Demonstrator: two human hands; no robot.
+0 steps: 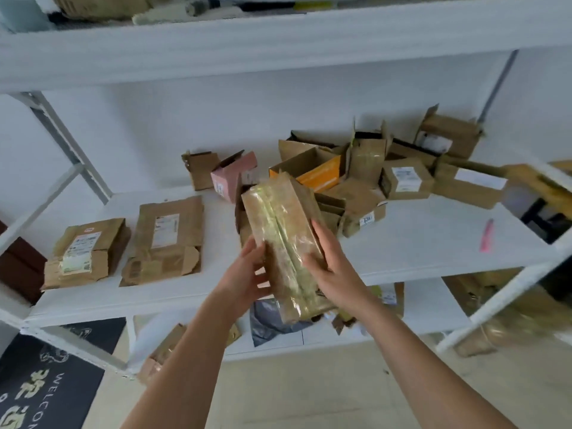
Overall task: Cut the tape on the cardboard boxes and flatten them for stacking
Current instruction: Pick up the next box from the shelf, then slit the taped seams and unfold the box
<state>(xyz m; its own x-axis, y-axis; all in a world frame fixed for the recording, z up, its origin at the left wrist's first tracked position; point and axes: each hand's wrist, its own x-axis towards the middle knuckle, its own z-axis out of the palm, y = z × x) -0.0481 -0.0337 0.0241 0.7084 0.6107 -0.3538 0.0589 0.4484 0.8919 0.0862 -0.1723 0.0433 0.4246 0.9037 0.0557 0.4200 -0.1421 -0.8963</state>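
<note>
I hold a long brown cardboard box (286,239) in the air in front of the white shelf (402,252). Shiny clear tape covers its top face and runs along the centre seam. My left hand (247,274) grips its left side, thumb on top. My right hand (329,267) grips the right side near the middle, fingers curled onto the taped face. Two flattened boxes (167,239) (86,252) lie on the shelf to the left. A pink cutter (487,235) lies on the shelf at the right.
A heap of opened cardboard boxes (371,174), with an orange one (322,174) and a pink one (232,174), fills the shelf's back. More cardboard sits on the lower shelf (387,323). A dark welcome mat (46,385) lies on the floor at left.
</note>
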